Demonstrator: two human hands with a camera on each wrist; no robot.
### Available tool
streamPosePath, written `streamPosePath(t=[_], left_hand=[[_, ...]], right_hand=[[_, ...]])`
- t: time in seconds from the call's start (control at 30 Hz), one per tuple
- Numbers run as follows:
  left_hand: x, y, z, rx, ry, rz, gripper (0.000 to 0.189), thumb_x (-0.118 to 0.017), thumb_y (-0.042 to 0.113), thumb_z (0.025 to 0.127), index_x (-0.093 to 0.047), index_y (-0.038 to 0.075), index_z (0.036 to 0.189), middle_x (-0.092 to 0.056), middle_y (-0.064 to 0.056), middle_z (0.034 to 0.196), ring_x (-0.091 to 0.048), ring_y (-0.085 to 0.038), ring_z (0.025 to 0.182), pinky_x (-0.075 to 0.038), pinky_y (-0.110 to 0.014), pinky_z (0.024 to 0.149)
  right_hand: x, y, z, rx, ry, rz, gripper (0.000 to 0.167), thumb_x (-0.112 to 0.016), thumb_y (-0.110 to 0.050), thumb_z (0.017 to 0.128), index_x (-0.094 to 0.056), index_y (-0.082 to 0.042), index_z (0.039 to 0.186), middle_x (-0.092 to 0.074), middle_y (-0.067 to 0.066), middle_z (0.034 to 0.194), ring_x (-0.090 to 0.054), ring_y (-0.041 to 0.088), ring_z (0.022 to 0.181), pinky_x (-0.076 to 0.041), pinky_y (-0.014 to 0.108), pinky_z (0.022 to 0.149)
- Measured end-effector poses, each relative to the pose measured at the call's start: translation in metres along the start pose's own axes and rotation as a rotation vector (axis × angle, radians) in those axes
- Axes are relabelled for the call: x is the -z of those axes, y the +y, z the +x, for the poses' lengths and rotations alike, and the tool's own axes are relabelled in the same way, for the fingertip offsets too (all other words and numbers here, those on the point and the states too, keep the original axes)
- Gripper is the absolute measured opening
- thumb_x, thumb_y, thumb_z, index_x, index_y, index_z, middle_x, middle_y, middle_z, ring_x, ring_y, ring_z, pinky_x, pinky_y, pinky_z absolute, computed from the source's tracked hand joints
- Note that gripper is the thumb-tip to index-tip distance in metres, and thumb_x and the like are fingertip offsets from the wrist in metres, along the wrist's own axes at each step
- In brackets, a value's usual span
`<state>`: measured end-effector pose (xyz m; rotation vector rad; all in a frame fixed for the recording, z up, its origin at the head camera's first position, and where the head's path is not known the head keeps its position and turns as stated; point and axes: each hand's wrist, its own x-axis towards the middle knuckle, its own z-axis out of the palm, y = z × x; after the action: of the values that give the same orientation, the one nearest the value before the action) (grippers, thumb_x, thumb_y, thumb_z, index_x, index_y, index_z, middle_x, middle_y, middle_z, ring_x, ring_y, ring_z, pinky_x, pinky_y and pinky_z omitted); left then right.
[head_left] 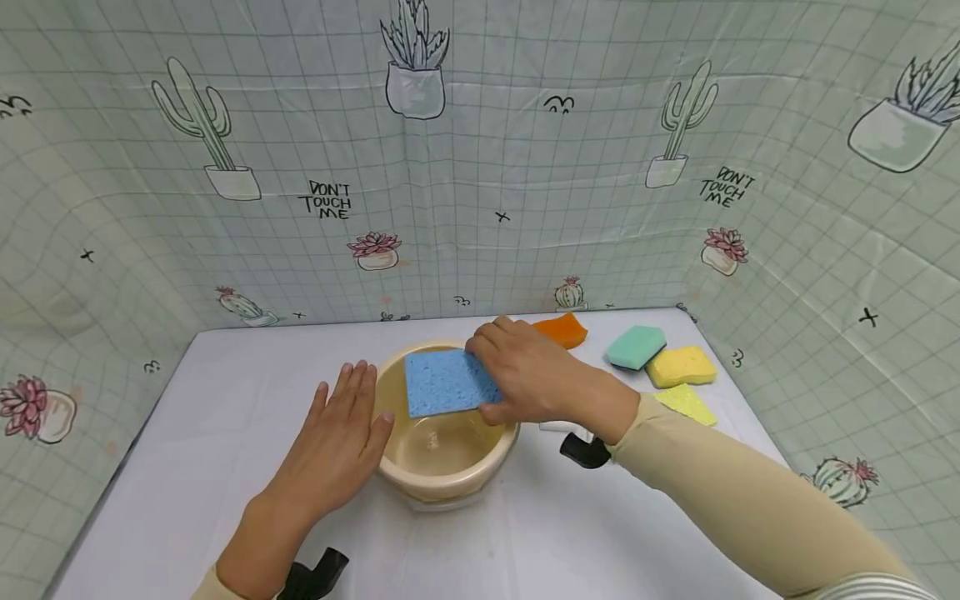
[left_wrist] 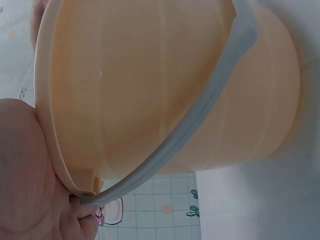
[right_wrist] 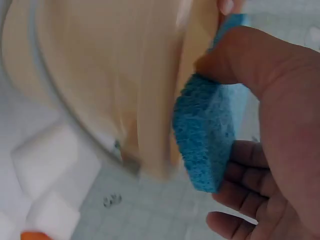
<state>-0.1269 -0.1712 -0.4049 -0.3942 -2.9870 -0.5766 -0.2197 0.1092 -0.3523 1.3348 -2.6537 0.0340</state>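
A cream-coloured bucket (head_left: 450, 485) stands on the white table, its inside visible from above. Over its mouth, a flat blue sponge (head_left: 446, 383) is pinched between the thumb and fingers of my right hand (head_left: 536, 373). The right wrist view shows the sponge (right_wrist: 202, 130) edge-on beside the bucket's rim. My left hand (head_left: 333, 442) rests against the left side of the rim with its fingers straight. In the left wrist view, the grey bucket handle (left_wrist: 175, 137) hangs along the outer wall, its end near the fingers.
To the right lie an orange sponge (head_left: 566, 331), a green sponge (head_left: 636, 347), a yellow sponge (head_left: 681, 367) and a flatter lime-yellow one (head_left: 688, 403). White blocks (right_wrist: 47, 155) sit beside the bucket. A cactus-print cloth (head_left: 450, 183) hangs behind the table.
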Motion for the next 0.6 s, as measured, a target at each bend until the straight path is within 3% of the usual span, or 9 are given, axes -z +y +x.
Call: streamPosePath(t=[0.2,0.6], left_hand=[[0.000,-0.001,-0.001,-0.013,0.008,0.007,0.068,-0.042,0.032,0.112,-0.024,-0.008,0.164,-0.026,-0.025,0.171,-0.018,-0.041,0.162,-0.012,-0.065,0.130],[0.000,-0.003,0.002,-0.024,0.010,0.010,0.066,-0.043,0.030,0.112,-0.026,-0.007,0.164,-0.028,-0.025,0.171,-0.020,-0.041,0.162,-0.014,-0.064,0.130]], right_hand=[[-0.019,-0.015,0.021,0.057,-0.142,-0.072,0.065,-0.078,-0.056,0.085,-0.062,-0.010,0.128,-0.065,0.005,0.127,-0.056,0.023,0.115,-0.049,0.038,0.097],[-0.031,-0.021,0.031,0.067,-0.233,-0.218,0.071,-0.078,-0.067,0.084,-0.064,-0.013,0.129,-0.068,0.002,0.121,-0.055,0.022,0.112,-0.042,0.037,0.087]])
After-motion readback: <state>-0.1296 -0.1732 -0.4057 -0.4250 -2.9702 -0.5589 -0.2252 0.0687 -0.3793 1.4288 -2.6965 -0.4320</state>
